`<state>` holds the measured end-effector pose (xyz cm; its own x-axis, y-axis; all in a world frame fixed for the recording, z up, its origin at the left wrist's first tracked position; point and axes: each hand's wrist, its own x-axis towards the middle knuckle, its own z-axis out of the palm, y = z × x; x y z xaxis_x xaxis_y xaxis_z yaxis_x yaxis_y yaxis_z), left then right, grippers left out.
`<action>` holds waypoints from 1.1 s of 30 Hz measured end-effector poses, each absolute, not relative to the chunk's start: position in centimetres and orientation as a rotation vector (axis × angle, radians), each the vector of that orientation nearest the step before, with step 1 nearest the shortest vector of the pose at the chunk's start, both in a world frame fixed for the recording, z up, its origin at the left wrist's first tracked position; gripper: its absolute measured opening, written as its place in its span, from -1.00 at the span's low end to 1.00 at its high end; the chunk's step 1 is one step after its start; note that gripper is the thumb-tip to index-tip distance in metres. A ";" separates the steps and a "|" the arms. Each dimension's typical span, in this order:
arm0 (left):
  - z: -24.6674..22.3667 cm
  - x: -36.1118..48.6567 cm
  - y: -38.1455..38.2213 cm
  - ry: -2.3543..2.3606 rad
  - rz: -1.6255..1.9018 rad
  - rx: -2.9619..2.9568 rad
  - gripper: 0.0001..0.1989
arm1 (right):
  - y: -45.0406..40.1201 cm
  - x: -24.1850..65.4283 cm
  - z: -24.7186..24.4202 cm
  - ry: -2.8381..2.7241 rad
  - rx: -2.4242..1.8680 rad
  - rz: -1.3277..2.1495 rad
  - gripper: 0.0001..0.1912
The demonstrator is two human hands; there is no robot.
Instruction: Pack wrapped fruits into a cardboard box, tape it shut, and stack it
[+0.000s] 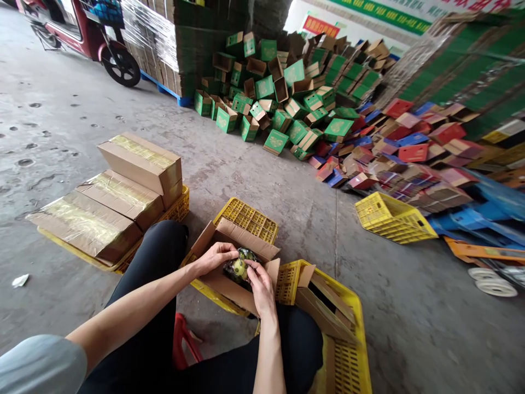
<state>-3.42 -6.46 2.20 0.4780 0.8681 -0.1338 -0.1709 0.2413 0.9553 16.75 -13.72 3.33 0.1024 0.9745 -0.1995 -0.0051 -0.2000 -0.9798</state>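
A clear plastic pack of round yellow-green fruit (239, 267) is held over an open cardboard box (229, 293). My left hand (216, 256) pinches the pack's upper left edge between thumb and fingers. On the other side, my right hand (261, 284) has its fingers closed on the right edge of the same pack. The box sits with its flaps up on an overturned-looking yellow plastic crate (248, 218) between my knees. What lies deeper in the box is hidden by the pack and my hands.
Three taped cardboard boxes (88, 221) rest on a yellow crate at left. Another open carton (324, 303) stands in a yellow crate (356, 328) by my right knee. Beyond are a yellow crate (391, 219), heaped green boxes (274, 141), red-blue boxes (412, 153) and a red scooter (92, 33).
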 end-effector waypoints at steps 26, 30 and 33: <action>1.5 -2.4 -6.6 0.659 0.834 0.879 -0.49 | -13.0 16.6 2.1 -0.700 -1.332 1.186 -0.68; 1.4 -2.6 -6.7 0.668 0.839 0.849 -0.45 | -13.0 16.6 2.2 -0.744 -1.370 1.263 -0.58; 1.5 -2.9 -6.9 0.654 0.842 0.801 -0.29 | -13.0 16.7 2.0 -0.744 -1.404 1.240 -0.59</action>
<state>-2.86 -6.91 1.47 0.5108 0.8392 -0.1866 -0.3887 0.4191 0.8205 16.70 -12.99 2.02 0.2640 0.9231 -0.2796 -0.1878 -0.2351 -0.9537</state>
